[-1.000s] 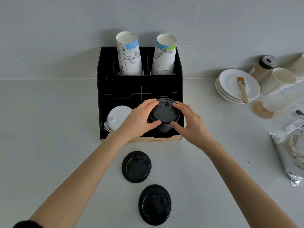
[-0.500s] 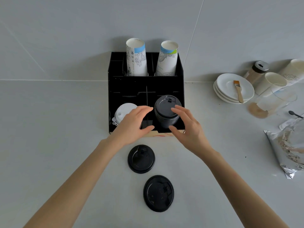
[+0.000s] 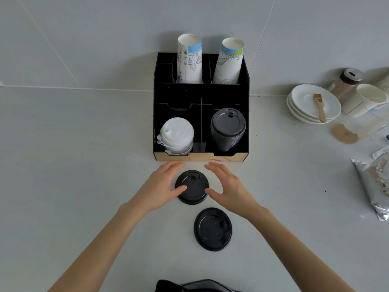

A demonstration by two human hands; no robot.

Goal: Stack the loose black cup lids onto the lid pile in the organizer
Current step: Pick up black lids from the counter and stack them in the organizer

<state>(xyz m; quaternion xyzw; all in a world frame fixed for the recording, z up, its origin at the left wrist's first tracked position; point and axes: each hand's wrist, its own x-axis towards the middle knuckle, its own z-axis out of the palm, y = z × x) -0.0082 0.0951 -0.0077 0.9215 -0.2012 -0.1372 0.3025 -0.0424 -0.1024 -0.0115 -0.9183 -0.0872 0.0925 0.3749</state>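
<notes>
Seen from the head camera, 2 open hands flank a loose black lid [image 3: 192,187] on the counter [image 3: 84,165]: the left hand [image 3: 163,187] thumb touches its rim, the right hand [image 3: 228,189] grasps nothing. Another lid [image 3: 212,229] lies nearer. The lid pile [image 3: 228,128] stands in the organizer [image 3: 201,93]'s front-right compartment.

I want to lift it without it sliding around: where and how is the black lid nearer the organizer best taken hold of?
Probably by its rim, pinched from two opposite sides, coming down from above. The lid lies flat, top up, on the counter, so only the thin edge offers purchase. The left hand and right hand already flank it, thumb on top at left.
</notes>
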